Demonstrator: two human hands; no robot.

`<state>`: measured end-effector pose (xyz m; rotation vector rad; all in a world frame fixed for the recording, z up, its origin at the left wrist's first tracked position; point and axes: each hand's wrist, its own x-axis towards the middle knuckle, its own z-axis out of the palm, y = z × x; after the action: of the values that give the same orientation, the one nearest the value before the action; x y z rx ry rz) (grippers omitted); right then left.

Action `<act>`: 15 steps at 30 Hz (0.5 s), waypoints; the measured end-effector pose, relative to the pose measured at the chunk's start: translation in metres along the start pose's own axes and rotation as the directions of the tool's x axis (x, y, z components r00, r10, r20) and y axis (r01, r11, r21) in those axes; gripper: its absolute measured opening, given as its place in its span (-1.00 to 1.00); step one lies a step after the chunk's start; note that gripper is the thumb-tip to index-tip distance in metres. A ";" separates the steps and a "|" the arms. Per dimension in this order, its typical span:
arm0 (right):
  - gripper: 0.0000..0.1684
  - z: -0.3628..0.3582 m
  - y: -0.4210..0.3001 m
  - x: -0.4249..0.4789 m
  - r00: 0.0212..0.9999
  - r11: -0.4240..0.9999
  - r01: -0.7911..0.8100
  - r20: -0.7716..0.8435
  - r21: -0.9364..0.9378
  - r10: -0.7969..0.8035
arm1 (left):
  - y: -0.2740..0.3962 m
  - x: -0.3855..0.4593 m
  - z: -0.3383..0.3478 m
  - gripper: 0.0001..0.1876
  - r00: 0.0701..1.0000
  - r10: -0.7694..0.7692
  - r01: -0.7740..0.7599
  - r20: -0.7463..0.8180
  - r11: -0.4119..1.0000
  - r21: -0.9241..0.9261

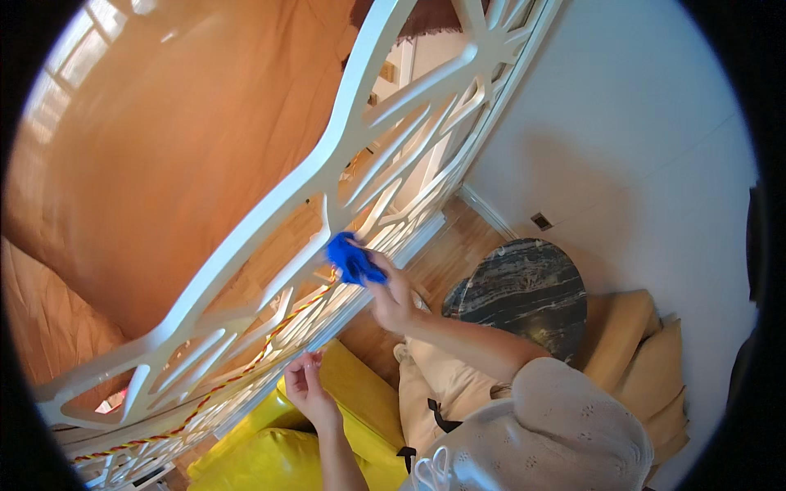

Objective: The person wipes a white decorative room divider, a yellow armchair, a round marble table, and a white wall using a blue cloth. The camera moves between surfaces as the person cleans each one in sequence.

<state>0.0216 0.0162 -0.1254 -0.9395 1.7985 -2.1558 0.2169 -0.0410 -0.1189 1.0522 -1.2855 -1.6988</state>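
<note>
A crumpled blue cloth (355,261) is in my right hand (393,294), pressed against a white openwork lattice partition (307,172) near its middle. My left hand (310,383) is raised lower in the view, above a yellow seat, its fingers curled with thumb and fingertips close together. Whether something small is between those fingertips I cannot tell. A twisted red and yellow cord (264,350) runs along the lattice, from beside the cloth down to the lower left.
Behind the partition spreads a large orange-brown fabric surface (184,153). A yellow glossy armchair (356,399) stands below my left hand. To the right are a round black marble-patterned table (528,294), a tan sofa (620,344) and a pale wall (626,92) with a socket (541,221).
</note>
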 end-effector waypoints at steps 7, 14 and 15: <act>-0.53 -0.088 0.035 0.056 0.878 0.342 0.449 0.337 -0.826 -0.340 | 0.015 -0.006 0.003 -0.94 1.000 -0.009 0.008 0.019 0.997 0.081; -0.62 -0.002 0.055 0.016 0.999 0.850 -0.002 -0.043 -0.527 -0.024 | 0.007 -0.013 0.005 -0.91 0.996 -0.079 0.083 -0.039 0.988 0.127; -0.63 0.002 0.050 0.015 0.960 0.958 -0.278 -0.050 -0.078 0.274 | 0.006 -0.014 0.005 -0.91 0.995 -0.085 0.091 -0.046 0.986 0.138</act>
<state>-0.0015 -0.0055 -0.1669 -0.6206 1.9222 -1.9522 0.2178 -0.0275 -0.1094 1.2345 -1.3665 -1.6632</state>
